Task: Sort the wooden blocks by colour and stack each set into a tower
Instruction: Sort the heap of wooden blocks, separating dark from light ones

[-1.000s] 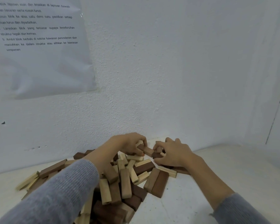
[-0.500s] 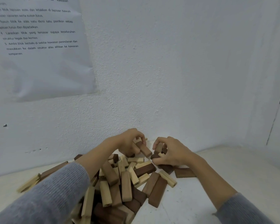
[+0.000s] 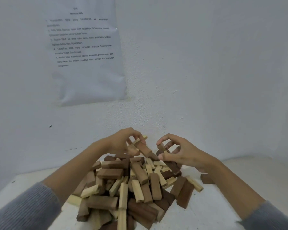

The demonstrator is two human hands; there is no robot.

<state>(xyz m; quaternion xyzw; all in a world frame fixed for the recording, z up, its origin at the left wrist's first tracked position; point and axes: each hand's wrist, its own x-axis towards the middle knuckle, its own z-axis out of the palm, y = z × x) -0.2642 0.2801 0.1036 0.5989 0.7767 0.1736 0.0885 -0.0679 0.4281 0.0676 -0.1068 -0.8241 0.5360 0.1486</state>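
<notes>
A jumbled pile of wooden blocks (image 3: 131, 185), pale, mid-brown and dark brown, covers the white table (image 3: 223, 205) in front of me. At the pile's far edge my left hand (image 3: 123, 141) grips a mid-brown block (image 3: 144, 149) that slopes down to the right, lifted above the heap. Just right of it my right hand (image 3: 178, 151) pinches a small dark brown block (image 3: 161, 147) between thumb and curled fingers. A pale block (image 3: 145, 137) peeks out behind my left fingers. Both forearms wear grey sleeves.
A white wall (image 3: 206, 80) rises right behind the pile, with a printed sheet (image 3: 86, 55) taped to it. One dark block (image 3: 207, 179) lies apart at the right, under my right wrist. Bare table surface shows to the right and at the far left.
Both hands have risen off the pile, each lifting a brown block. My head has turned left and tilted up, so the sheet now sits nearer the middle.
</notes>
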